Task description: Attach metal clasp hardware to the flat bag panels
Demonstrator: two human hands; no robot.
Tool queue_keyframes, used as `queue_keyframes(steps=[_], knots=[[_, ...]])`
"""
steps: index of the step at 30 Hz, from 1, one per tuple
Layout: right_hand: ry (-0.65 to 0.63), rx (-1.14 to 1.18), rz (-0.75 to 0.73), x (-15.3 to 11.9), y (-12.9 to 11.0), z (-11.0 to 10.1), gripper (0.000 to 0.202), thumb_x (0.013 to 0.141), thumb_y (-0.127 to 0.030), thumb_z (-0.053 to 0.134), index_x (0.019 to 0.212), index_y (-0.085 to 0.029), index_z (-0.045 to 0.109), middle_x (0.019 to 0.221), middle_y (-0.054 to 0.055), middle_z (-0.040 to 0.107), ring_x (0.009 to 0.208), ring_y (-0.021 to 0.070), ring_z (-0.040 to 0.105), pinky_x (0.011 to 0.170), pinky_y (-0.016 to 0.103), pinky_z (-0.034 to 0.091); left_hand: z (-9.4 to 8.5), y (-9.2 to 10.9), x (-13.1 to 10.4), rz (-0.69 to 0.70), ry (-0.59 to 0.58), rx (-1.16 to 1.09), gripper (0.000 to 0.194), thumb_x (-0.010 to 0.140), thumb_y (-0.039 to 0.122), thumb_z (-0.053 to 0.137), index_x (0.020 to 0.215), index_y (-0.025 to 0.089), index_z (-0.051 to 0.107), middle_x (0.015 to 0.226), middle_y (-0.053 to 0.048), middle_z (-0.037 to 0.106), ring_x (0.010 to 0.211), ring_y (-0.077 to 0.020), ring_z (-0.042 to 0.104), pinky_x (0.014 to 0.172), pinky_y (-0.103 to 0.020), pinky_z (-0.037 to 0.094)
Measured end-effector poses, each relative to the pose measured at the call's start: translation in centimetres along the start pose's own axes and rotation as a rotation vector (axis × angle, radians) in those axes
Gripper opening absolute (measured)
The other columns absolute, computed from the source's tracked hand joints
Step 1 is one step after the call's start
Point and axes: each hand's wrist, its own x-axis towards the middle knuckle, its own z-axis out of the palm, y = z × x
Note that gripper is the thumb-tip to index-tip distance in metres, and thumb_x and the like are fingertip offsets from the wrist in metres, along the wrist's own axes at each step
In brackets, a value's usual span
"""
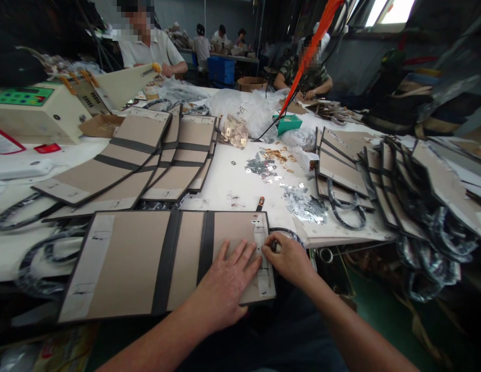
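Observation:
In front of me a flat bag panel (128,258) lies along the table's front edge, tan board with two black bands and a white strip at each end. My left hand (230,279) rests spread on its right section. My right hand (287,256) is pinched at the right white strip (262,237); whatever the fingertips hold is too small to make out. Near the strip's top sits a small metal plate (256,221). A dark handle (289,232) curves out behind my right hand. Just beyond the panel stands a small orange-and-black object (260,203).
Stacked panels (139,132) fan out at the left, more panels (341,165) at the right, with plastic-wrapped handles. Loose silver metal plates (306,204) and gold-coloured pieces (279,155) lie mid-table. A machine (39,111) stands far left; an orange cord (308,51) hangs down. Co-workers sit beyond.

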Motion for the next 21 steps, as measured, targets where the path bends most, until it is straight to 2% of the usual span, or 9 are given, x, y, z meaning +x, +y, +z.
queue_keyframes(steps=[4, 10, 14, 17, 21], knots=[[-0.025, 0.063, 0.036, 0.4, -0.1, -0.3, 0.01, 0.084, -0.034, 0.065, 0.083, -0.025, 0.066, 0.082, 0.001, 0.074, 0.081, 0.0224, 0.068, 0.078, 0.032, 0.045, 0.3, -0.3, 0.2, 0.006, 0.006, -0.027, 0.102, 0.082, 0.058, 0.074, 0.164, 0.022, 0.026, 0.175, -0.015, 0.015, 0.161, -0.0369, 0.012, 0.128, -0.062, -0.005], [-0.036, 0.111, 0.04, 0.8, 0.0, -0.2, 0.01, 0.081, -0.034, 0.067, 0.082, -0.025, 0.066, 0.083, 0.001, 0.074, 0.08, 0.0224, 0.067, 0.076, 0.033, 0.045, 1.3, -0.4, 0.5, -0.016, 0.035, -0.025, 0.106, 0.08, 0.052, 0.074, 0.167, 0.024, 0.019, 0.175, -0.013, 0.015, 0.16, -0.0358, 0.012, 0.127, -0.061, -0.011], [-0.04, 0.045, 0.051, 1.3, -0.3, -0.3, 0.009, 0.08, -0.032, 0.069, 0.078, -0.024, 0.065, 0.079, 0.0, 0.073, 0.078, 0.0214, 0.065, 0.075, 0.032, 0.044, 1.3, -0.5, 0.6, -0.018, 0.024, -0.016, 0.105, 0.079, 0.05, 0.073, 0.166, 0.023, 0.02, 0.175, -0.013, 0.014, 0.16, -0.0365, 0.011, 0.127, -0.061, -0.011], [-0.09, -0.017, 0.046, 1.6, -0.7, -0.8, 0.01, 0.081, -0.03, 0.069, 0.075, -0.024, 0.064, 0.078, 0.0, 0.072, 0.075, 0.0199, 0.064, 0.071, 0.03, 0.042, 1.1, -0.5, 0.5, -0.024, 0.015, -0.003, 0.104, 0.079, 0.049, 0.073, 0.166, 0.024, 0.021, 0.176, -0.013, 0.011, 0.16, -0.0371, 0.01, 0.128, -0.061, -0.009], [-0.134, -0.17, -0.037, 1.7, -1.2, -1.7, 0.011, 0.085, -0.035, 0.069, 0.081, -0.025, 0.066, 0.073, 0.0, 0.07, 0.071, 0.0197, 0.062, 0.066, 0.029, 0.038, 1.1, -0.4, 0.5, -0.016, 0.018, -0.011, 0.105, 0.078, 0.048, 0.073, 0.165, 0.023, 0.022, 0.176, -0.014, 0.01, 0.16, -0.0368, 0.012, 0.128, -0.061, -0.009]])
